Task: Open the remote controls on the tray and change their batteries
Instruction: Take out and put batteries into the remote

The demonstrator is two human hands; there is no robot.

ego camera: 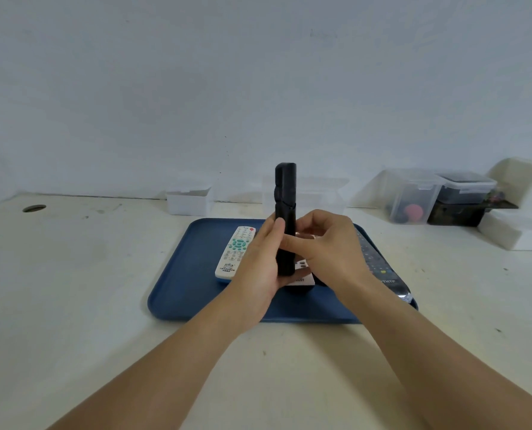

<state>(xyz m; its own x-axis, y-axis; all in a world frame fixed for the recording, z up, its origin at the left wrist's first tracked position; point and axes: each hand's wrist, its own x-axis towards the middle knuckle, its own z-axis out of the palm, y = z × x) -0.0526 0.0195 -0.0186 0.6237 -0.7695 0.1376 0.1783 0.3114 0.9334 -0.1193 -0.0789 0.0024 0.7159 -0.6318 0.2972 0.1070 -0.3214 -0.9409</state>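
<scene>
A pale, cream-coloured table (72,290) fills the lower half of the frame, with small dark marks on it and a round hole (34,208) at the left edge. Behind it a plain light-grey wall (196,72) takes the whole upper half.

Along the back of the table, a small white open box (188,201) stands left of centre. At the right edge are clear plastic containers (413,197), one with something red inside, a lidded container with dark contents (465,189), and white foam blocks (516,231).

A blue tray (181,290) lies in the centre of the frame. On its left part a white remote (236,251) with green buttons lies face up. On its right side a long black remote (379,265) lies partly behind the right wrist. Between the two hands, something white with dark print (302,279) rests on the tray, perhaps another remote, but the hands hide most of it.

The black remote (285,193) being worked on is held upright above the middle of the tray, its upper end rising over both hands. The left hand (258,268) grasps its lower part from the left, thumb against the front edge. The right hand (323,246) comes from the right with curled fingers, its thumb pressing the lower body of this remote.
</scene>
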